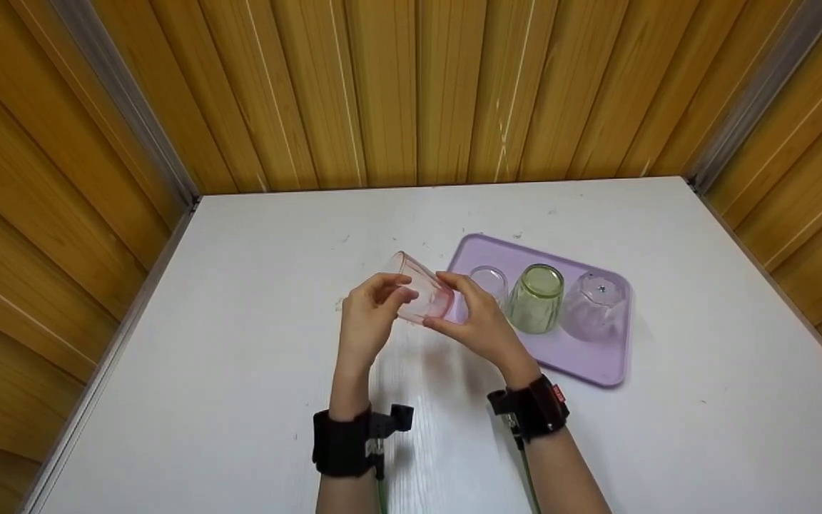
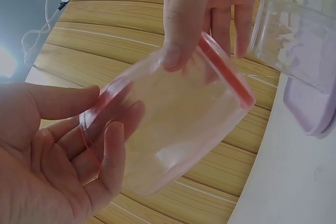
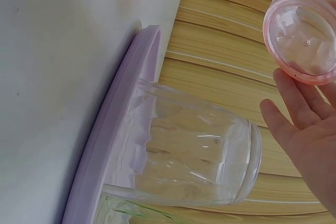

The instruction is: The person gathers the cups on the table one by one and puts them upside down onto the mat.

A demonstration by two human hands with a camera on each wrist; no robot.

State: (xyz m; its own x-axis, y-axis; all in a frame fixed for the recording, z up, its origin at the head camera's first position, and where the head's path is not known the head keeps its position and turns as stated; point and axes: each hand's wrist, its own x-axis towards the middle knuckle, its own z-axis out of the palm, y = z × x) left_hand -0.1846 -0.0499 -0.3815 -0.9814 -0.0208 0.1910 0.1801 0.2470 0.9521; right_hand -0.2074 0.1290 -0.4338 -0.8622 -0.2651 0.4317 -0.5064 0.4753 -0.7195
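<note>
A pink-tinted drinking glass is held tilted above the table, mouth toward the upper left and thick base toward the right hand. My left hand grips it at the mouth end; in the left wrist view the thumb lies at the rim and several fingers show through the pink wall. My right hand holds the base end between thumb and fingers. In the right wrist view the round base faces the camera above the right fingertips. Just right of the hands is a purple tray.
Upside down on the tray stand a green glass, a clear glass to its right and another clear glass to its left, partly behind the right hand. Wood-patterned walls enclose the white table at the back and sides.
</note>
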